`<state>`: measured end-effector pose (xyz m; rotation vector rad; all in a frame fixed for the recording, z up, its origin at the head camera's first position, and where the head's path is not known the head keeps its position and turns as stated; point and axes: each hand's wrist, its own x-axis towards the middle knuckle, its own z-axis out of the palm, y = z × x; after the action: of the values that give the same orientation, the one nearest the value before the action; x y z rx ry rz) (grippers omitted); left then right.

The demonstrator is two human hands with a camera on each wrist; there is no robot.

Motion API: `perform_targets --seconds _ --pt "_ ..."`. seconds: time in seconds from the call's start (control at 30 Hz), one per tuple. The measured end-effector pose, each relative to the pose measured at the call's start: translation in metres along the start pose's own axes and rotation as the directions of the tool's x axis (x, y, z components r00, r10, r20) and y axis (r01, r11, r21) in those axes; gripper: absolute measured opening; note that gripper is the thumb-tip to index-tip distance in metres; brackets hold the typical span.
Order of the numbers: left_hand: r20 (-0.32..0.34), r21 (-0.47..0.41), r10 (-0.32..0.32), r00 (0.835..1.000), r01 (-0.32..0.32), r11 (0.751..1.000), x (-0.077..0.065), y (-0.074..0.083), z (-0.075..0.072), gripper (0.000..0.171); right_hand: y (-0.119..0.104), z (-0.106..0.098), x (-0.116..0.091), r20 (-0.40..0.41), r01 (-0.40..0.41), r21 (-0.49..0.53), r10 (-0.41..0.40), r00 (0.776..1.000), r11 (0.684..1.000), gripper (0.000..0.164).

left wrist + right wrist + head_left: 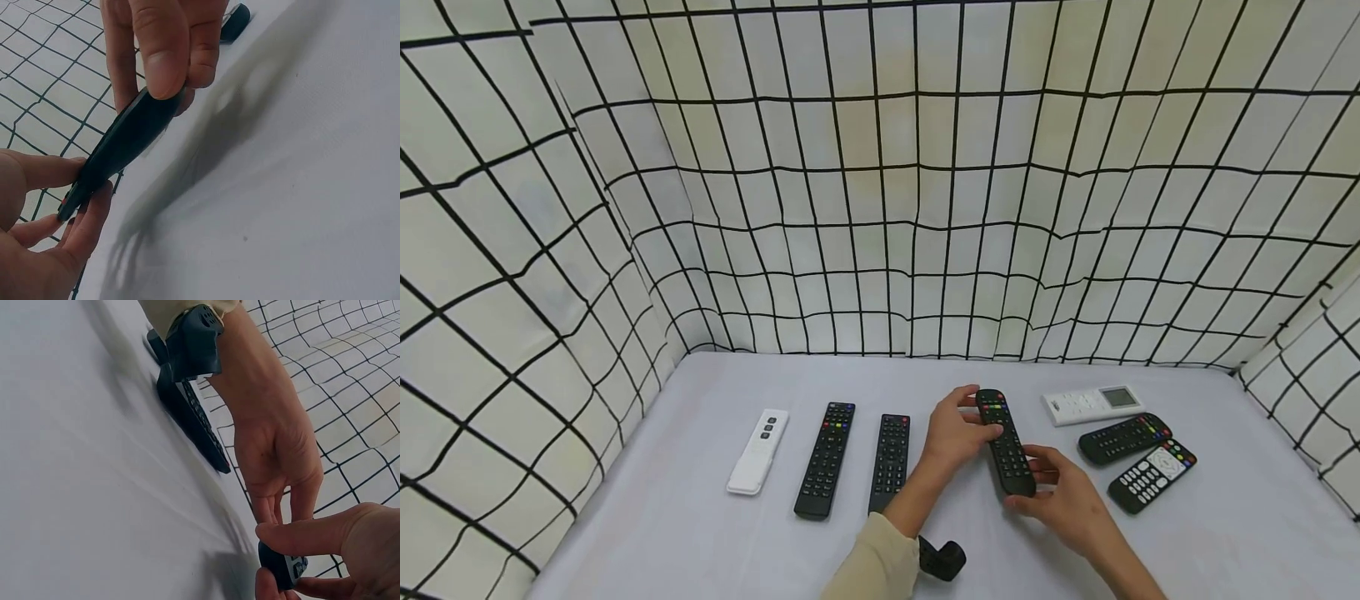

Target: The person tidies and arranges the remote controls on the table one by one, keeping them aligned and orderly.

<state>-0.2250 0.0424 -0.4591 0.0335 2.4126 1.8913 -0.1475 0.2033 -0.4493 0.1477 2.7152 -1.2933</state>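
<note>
A black remote control [1006, 450] with rows of small buttons is held between both hands, above the white tabletop. Its upper end is pinched by my left hand [951, 432], with the thumb lying over the button face. My right hand [1063, 500] grips the lower end, thumb on the near edge and fingers along the far side. In the left wrist view the remote [128, 137] appears edge-on, raised off the cloth with a shadow beneath. The right wrist view shows only its end [278, 565] between thumb and fingers.
Left of the hands lie a white remote [758, 452], a long black remote [824, 462] and another black remote [891, 454], partly behind the left forearm. To the right are a white remote with a screen [1092, 405] and two black remotes [1123, 439]. Black netting [880, 225] surrounds the table.
</note>
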Motion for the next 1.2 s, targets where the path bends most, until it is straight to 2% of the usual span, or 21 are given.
perform_targets --seconds 0.3,0.53,0.87,1.2 --pt "0.066 0.010 0.021 0.998 -0.022 1.000 -0.007 0.001 -0.015 0.068 -0.003 0.013 -0.009 0.000 -0.003 0.090 0.003 1.000 0.996 0.083" --pt "0.098 0.053 0.014 0.995 -0.020 0.998 -0.009 0.003 -0.022 0.068 -0.005 0.024 -0.013 -0.034 0.032 0.066 -0.030 0.999 0.997 0.080" --pt "0.103 0.201 0.022 0.994 -0.042 0.979 -0.008 0.001 -0.031 0.067 -0.011 0.035 -0.016 -0.034 0.048 0.080 -0.045 0.998 0.996 0.083" --pt "0.107 0.295 -0.014 0.994 -0.018 0.955 -0.011 0.000 -0.039 0.065 -0.020 0.051 -0.019 -0.023 0.060 0.027 -0.060 0.998 0.998 0.086"
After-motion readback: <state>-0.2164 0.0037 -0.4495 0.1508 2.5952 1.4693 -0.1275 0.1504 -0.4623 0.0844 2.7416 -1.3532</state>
